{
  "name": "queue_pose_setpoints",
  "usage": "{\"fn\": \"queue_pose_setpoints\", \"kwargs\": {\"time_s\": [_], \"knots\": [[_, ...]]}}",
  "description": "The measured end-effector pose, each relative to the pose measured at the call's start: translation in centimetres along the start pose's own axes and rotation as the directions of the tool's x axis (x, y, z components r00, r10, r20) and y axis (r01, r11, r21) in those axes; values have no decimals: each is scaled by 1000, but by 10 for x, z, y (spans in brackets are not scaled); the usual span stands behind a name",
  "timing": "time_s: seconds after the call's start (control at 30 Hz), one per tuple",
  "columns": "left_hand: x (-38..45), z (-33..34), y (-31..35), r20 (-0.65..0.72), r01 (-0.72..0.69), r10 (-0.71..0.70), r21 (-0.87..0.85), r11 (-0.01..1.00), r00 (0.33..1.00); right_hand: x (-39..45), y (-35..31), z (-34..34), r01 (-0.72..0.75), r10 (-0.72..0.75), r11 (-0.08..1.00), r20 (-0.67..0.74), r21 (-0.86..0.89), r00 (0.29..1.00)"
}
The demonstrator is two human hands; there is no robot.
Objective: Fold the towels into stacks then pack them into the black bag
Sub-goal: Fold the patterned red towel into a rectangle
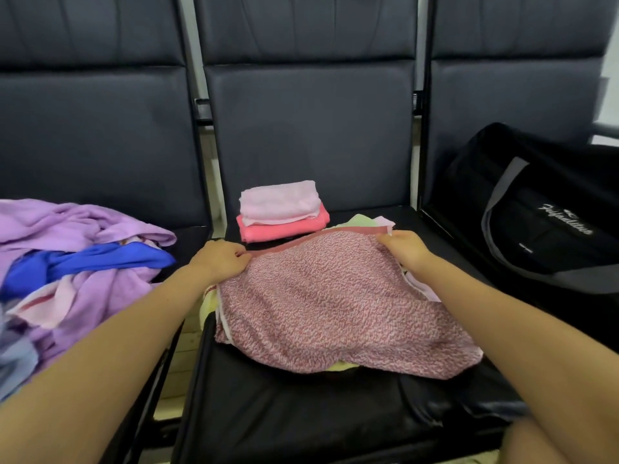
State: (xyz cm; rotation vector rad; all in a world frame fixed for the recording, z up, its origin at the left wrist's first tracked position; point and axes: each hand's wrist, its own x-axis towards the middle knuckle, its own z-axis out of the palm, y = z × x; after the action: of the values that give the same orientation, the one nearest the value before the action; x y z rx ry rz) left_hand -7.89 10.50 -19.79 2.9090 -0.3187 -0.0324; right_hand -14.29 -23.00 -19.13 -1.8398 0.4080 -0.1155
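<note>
A speckled dusty-pink towel (328, 303) lies spread over the middle seat, on top of pale yellow and white cloth that shows at its edges. My left hand (219, 259) pinches its far left corner and my right hand (403, 247) pinches its far right corner. Behind it stands a small folded stack: a light pink towel (279, 200) on a coral towel (284, 227). The black bag (542, 209) with grey straps sits on the right seat.
A heap of unfolded towels lies on the left seat: lilac cloth (77, 226), a blue one (90, 259), pink and grey pieces. Black padded seat backs (311, 128) rise behind. The front of the middle seat (284, 410) is bare.
</note>
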Motion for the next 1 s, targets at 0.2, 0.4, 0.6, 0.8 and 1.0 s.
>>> {"fn": "queue_pose_setpoints", "kwargs": {"time_s": [0.2,0.4,0.6,0.8,1.0], "knots": [[-8,-5,5,88,46,-31,-170,984,996,1,3,-3,-10,8,999,-48,-37,999],[-22,7,6,37,76,-67,-345,935,997,2,14,-9,1,-2,999,-27,-40,1000],[-33,16,32,103,129,-85,-591,796,991,-3,21,-27,-25,14,988,-67,-154,998],[-35,-18,69,-123,5,-235,-876,483,964,-9,-3,-39,50,-25,989,-179,138,984],[-38,-84,66,-249,-153,-307,-941,303,919,-27,-63,-62,211,-124,926,-276,312,953]]}}
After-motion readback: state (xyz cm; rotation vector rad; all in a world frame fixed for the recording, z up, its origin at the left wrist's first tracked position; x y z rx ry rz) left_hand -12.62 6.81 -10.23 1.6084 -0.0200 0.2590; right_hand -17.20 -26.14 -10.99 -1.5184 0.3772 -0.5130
